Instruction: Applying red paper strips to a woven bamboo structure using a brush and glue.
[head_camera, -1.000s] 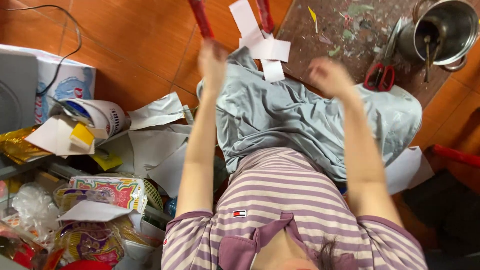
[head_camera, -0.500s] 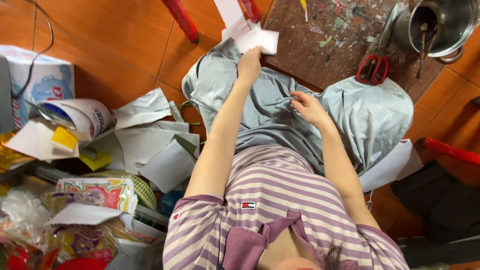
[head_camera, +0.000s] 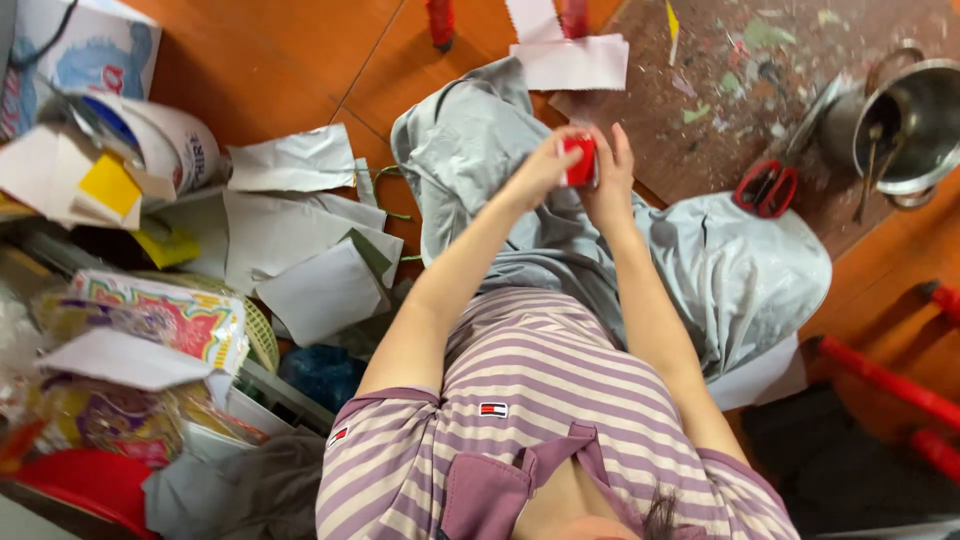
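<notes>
Since half a second ago both hands have come together over the lap: the left hand (head_camera: 540, 170), which was stretched out toward the white paper, has drawn back, and the right hand (head_camera: 612, 185) has risen from the cloth to meet it, so that a small red object (head_camera: 581, 160), not seen in the hands before, now sits between them. The left hand's fingers are curled closed against its left side and the right hand's fingers stand up along its right side, so both grip it; what kind of thing it is I cannot tell, since only a red patch shows. This suggests the handling has passed from the cloth and paper to this small item. Nearest the camera is the striped purple shirt (head_camera: 520, 400), and both forearms run up from it. Beneath the hands a grey cloth (head_camera: 720, 270) is spread over the lap and floor. To the left lie loose sheets of grey paper (head_camera: 300, 240) among packets and a yellow basket (head_camera: 262, 335). Farther off, red-handled scissors (head_camera: 768, 187) rest on a paint-flecked board (head_camera: 740, 70), a metal pot (head_camera: 915, 120) stands at the right, and a white paper sheet (head_camera: 575, 62) lies at the cloth's far edge.
</notes>
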